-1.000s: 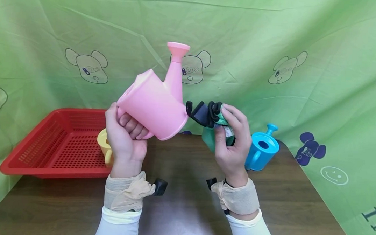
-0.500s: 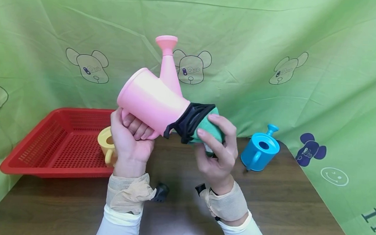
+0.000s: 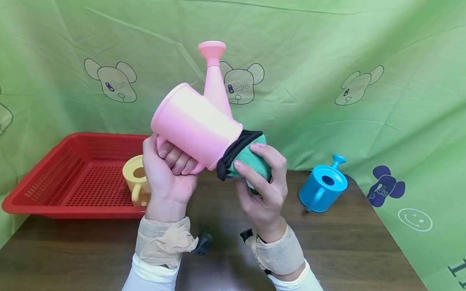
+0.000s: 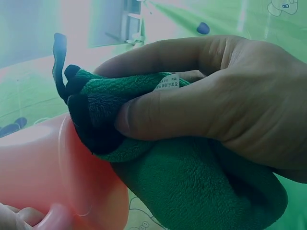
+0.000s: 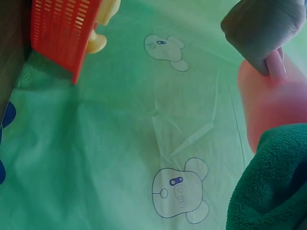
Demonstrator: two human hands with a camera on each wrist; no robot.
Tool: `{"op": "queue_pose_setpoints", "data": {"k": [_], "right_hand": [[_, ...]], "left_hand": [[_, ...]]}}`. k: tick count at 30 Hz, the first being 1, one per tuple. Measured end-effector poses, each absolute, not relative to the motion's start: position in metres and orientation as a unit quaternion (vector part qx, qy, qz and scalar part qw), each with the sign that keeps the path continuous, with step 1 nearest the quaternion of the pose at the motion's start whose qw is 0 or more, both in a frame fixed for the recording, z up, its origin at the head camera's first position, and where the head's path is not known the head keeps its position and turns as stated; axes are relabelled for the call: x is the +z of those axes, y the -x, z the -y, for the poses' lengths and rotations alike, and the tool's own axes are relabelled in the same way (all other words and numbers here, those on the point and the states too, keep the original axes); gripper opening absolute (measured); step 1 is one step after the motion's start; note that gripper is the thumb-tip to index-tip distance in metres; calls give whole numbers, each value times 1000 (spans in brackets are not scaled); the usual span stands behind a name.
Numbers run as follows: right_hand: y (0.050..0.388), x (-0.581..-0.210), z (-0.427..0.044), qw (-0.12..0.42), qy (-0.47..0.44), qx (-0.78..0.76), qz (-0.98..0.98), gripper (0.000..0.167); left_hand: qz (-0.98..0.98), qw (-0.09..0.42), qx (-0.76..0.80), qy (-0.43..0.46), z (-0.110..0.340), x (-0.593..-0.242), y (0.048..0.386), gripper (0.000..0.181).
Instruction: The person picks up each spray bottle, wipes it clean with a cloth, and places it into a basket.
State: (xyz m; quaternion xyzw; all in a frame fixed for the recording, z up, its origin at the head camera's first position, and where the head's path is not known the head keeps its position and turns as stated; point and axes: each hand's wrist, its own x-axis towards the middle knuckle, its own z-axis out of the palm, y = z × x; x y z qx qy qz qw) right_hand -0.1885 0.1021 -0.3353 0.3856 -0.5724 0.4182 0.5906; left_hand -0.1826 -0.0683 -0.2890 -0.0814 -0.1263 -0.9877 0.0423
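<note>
My left hand (image 3: 169,177) grips the handle of a pink watering can (image 3: 196,126), held tilted above the table with its spout and rose pointing up. At the can's base, my right hand (image 3: 266,186) pinches a folded green cloth (image 3: 255,161) with black edging and presses it against the bottom. The left wrist view shows the thumb on top of the bunched cloth (image 4: 192,177), a small white label beside it and a dark loop sticking out. In the right wrist view the cloth (image 5: 273,172) covers part of the pink can (image 5: 273,110).
To the left a red perforated basket (image 3: 70,212) stands on the wooden table (image 3: 353,263). A yellow watering can (image 3: 132,171) sits in the basket's right part. A blue watering can (image 3: 322,188) stands on the right. Behind hangs a green printed curtain (image 3: 300,44).
My right hand has moved left, bringing the cloth onto the can's base. The can has turned slightly in my left hand's grip, so its open top faces away, and lately shifted a little right.
</note>
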Motion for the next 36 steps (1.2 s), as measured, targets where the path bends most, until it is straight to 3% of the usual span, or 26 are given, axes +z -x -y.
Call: {"op": "queue_pose_setpoints", "data": {"k": [8,21,36], "right_hand": [[190,-334,-108,593,-353,431,582,13],[194,-329,-117,573,-311,478,589,30],[199,-333,-123,523,-299,492,629,31]], "left_hand": [[140,22,-986,84,65,-288,183,51],[138,-28,-985,103,63,-288,181,49],[113,-37,-986,114,62,-289,179,47]]}}
